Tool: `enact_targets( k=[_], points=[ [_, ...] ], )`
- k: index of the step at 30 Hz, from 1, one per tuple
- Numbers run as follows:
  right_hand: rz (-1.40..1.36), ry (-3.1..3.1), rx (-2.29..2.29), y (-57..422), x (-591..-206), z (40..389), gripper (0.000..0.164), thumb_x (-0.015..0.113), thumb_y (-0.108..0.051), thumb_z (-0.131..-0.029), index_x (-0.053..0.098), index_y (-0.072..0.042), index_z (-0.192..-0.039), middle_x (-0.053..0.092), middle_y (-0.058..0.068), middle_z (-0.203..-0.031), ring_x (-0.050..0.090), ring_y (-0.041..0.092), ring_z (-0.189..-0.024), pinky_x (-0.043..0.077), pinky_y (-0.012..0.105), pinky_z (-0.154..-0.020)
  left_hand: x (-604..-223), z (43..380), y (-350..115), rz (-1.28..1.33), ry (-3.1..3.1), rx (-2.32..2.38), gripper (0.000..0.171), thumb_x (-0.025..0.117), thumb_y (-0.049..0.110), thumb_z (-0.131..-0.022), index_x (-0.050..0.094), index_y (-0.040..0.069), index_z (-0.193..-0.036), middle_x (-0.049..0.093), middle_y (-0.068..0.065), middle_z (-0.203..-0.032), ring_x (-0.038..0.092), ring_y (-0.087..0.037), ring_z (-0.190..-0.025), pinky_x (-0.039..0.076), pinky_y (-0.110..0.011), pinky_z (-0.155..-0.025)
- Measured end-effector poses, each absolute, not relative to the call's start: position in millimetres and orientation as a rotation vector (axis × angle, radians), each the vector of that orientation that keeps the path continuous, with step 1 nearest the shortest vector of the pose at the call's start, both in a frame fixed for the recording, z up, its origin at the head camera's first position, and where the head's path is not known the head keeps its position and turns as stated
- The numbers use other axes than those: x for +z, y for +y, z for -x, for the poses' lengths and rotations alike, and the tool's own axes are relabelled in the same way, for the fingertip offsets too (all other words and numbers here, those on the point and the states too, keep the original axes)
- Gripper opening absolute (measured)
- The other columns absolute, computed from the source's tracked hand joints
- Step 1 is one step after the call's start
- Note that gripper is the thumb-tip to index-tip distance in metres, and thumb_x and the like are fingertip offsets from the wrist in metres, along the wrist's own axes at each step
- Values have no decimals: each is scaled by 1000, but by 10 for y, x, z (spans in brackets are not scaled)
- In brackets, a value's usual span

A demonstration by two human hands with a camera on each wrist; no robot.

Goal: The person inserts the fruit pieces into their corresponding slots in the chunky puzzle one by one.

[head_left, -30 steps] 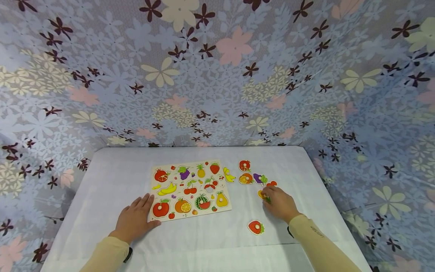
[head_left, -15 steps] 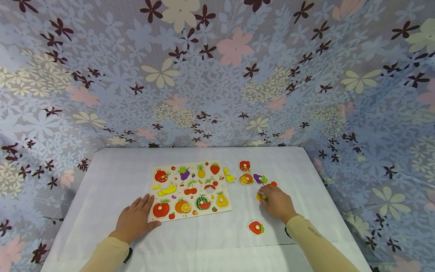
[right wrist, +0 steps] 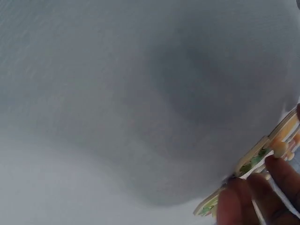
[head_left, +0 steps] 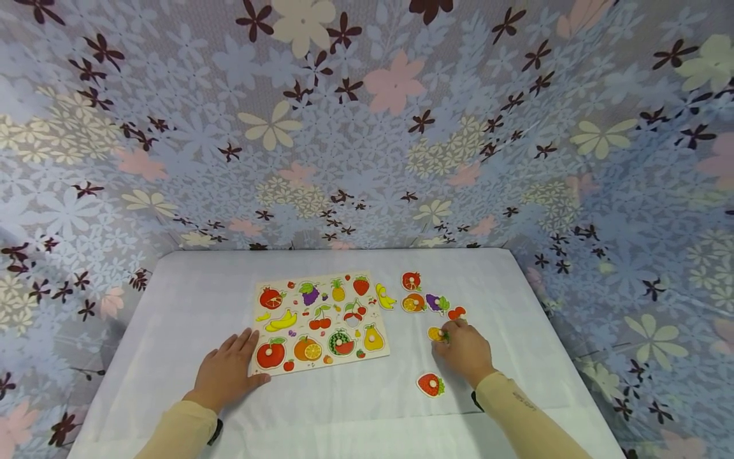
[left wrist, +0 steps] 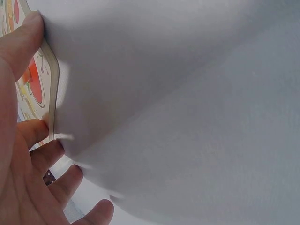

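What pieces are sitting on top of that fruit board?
An apple piece, a watermelon piece and a pear piece, each knobbed, sit on the board. Whatever they cover can't be seen.

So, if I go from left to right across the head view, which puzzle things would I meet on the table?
Pale wooden board printed with fruits, yellow banana-shaped piece, orange citrus-shaped piece, purple-and-green grape-shaped piece, small red rounded piece. I leave out pieces whose place in this order is unclear.

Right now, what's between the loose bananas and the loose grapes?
The loose orange piece sits between the loose bananas and the loose grapes, as the head view shows.
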State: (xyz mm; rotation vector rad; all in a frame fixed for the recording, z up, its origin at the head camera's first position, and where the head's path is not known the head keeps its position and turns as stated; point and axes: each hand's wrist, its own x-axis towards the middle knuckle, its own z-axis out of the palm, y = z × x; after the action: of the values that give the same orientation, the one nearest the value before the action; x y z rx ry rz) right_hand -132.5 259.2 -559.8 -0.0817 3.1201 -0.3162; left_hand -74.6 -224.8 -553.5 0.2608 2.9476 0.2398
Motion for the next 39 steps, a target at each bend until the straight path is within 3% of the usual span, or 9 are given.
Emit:
enact_targets(
  k=[8,11,16,22,31,35,39],
  points=[
    [66,3122,-389,2480,-5635,1352,46,85,-45,-77,69,-8,-100,63,10,-110,62,26,-91,57,46,-83,-5568,746,-2255,-270,2959,242,99,76,60,-78,42,0,-150,40,-22,-152,39,-47,-135,37,-68,-100],
    [11,3155,-319,2462,-5622,1343,50,84,-50,-75,70,-9,-99,62,9,-109,61,27,-93,57,45,-75,-5576,756,-2260,-274,2957,235,99,76,61,-78,42,1,-150,40,-21,-153,39,-47,-135,37,-68,-100],
    [-71,3156,-279,2460,-5615,1334,48,84,-51,-75,68,-10,-94,59,5,-94,57,23,-76,54,38,-60,-5552,760,-2259,-268,2954,223,99,75,61,-78,42,1,-150,40,-21,-152,39,-46,-135,38,-67,-100],
    [-35,3166,-285,2451,-5616,1353,41,86,-44,-76,70,-9,-92,59,4,-88,58,20,-70,55,36,-60,-5512,744,-2247,-262,2943,224,99,76,60,-79,42,1,-150,41,-21,-152,39,-46,-134,38,-67,-100],
    [-55,3179,-254,2486,-5610,1326,42,84,-46,-75,70,-9,-91,59,2,-84,56,20,-65,50,35,-52,-5490,743,-2255,-263,2947,241,99,76,60,-79,42,1,-150,41,-22,-152,39,-47,-134,38,-67,-100],
    [4,3191,-262,2483,-5617,1329,38,85,-40,-77,72,-9,-93,63,4,-87,60,20,-67,54,35,-55,-5467,734,-2248,-262,2944,253,98,76,59,-79,42,0,-150,41,-22,-152,39,-47,-134,38,-68,-100],
    [108,3167,-304,2472,-5618,1365,31,83,-31,-80,73,-8,-98,68,9,-103,67,27,-88,59,45,-76,-5450,724,-2237,-261,2940,253,97,76,58,-80,41,0,-150,41,-22,-152,39,-47,-134,38,-67,-100]
  ],
)
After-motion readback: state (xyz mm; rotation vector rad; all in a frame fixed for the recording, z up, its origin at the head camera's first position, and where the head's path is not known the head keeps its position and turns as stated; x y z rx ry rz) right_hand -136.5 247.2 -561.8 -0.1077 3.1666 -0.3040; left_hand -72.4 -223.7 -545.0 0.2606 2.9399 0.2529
